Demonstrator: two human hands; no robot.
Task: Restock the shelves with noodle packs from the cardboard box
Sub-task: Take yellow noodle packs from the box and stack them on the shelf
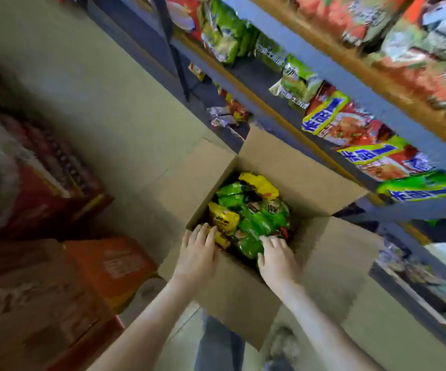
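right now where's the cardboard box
Head view, low centre: the open cardboard box stands just left of the shelves, with the left hand and right hand reaching in at its near side.

Fig. 1. I count one open cardboard box (283, 162) and two hands: left hand (196, 253), right hand (278, 259). Just beyond the fingers (205, 232): three yellow noodle packs (224, 216); green noodle packs (256, 220) overlapping, number indeterminable. Farther right: three blue-lettered shelf packs (323, 113).

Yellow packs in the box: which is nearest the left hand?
The near yellow pack, beside the left hand; the other yellow pack lies at the far end.
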